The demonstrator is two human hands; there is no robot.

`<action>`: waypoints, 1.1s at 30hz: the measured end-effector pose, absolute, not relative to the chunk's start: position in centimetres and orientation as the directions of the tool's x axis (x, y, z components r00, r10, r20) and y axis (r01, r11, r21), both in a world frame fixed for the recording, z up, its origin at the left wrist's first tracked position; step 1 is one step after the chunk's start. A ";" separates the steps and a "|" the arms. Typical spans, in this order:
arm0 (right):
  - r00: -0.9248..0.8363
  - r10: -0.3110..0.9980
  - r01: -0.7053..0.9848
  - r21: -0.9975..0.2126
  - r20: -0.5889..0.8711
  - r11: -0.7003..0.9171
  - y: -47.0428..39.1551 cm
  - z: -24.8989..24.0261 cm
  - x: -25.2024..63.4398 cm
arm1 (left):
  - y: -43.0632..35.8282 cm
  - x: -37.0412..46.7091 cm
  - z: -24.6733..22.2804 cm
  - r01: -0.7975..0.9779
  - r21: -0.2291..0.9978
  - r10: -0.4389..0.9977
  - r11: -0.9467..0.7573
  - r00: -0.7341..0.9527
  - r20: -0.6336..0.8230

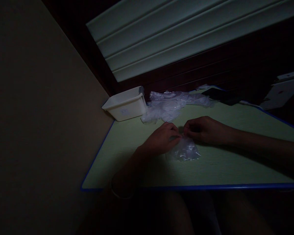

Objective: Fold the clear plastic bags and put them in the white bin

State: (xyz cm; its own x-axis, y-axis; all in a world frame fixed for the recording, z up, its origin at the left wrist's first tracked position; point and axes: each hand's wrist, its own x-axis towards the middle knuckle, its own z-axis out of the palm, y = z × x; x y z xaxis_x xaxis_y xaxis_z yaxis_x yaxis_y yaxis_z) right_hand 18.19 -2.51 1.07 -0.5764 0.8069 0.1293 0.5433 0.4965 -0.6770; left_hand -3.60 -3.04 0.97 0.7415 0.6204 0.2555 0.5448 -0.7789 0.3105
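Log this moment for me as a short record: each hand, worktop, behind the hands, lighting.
Left hand: at the upper end of a crumpled clear plastic bag; exact grip too dark to tell
Right hand: at the same end, facing the left; grip also unclear
Worktop: pale green table with blue edging
Behind hands: loose pile of clear plastic bags, beside a white plastic bin
Lighting: dim

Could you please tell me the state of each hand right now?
Left hand: closed, holding the clear plastic bag.
Right hand: closed at the bag's top; too dark to confirm grip.
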 end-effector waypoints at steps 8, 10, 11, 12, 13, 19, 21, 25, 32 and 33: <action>-0.555 0.815 0.639 -0.544 0.164 0.545 -2.1 1.2 18.8 | -3.2 -3.7 1.0 0.564 0.295 0.630 -0.771 0.744 0.224; -0.570 0.804 0.646 -0.514 0.168 0.565 -1.9 1.1 19.1 | -3.2 -3.6 1.1 0.553 0.294 0.619 -0.780 0.752 0.226; -0.583 0.794 0.642 -0.502 0.171 0.579 -1.8 1.0 19.2 | -3.3 -3.5 1.1 0.539 0.296 0.607 -0.788 0.759 0.234; -0.596 0.784 0.637 -0.492 0.175 0.594 -1.7 0.9 19.4 | -3.3 -3.5 1.1 0.522 0.297 0.592 -0.800 0.769 0.243; -0.606 0.775 0.632 -0.483 0.179 0.606 -1.6 0.8 19.5 | -3.3 -3.4 1.1 0.503 0.298 0.575 -0.811 0.779 0.249; -0.630 0.756 0.631 -0.449 0.179 0.633 -1.4 0.8 19.7 | -3.5 -3.3 1.1 0.473 0.287 0.539 -0.833 0.810 0.232; -0.646 0.745 0.631 -0.433 0.167 0.644 -1.5 1.0 19.7 | -3.5 -3.3 1.2 0.470 0.276 0.532 -0.838 0.814 0.231; -0.713 0.686 0.601 -0.377 0.145 0.705 -1.7 1.4 20.0 | -3.6 -3.3 1.3 0.481 0.271 0.540 -0.834 0.813 0.217; -0.779 0.621 0.556 -0.364 0.085 0.747 -2.3 2.2 20.0 | -3.5 -3.5 1.2 0.480 0.268 0.538 -0.835 0.814 0.218; -0.783 0.616 0.550 -0.372 0.080 0.748 -2.4 2.3 19.9 | -3.5 -3.5 1.1 0.480 0.272 0.539 -0.834 0.813 0.220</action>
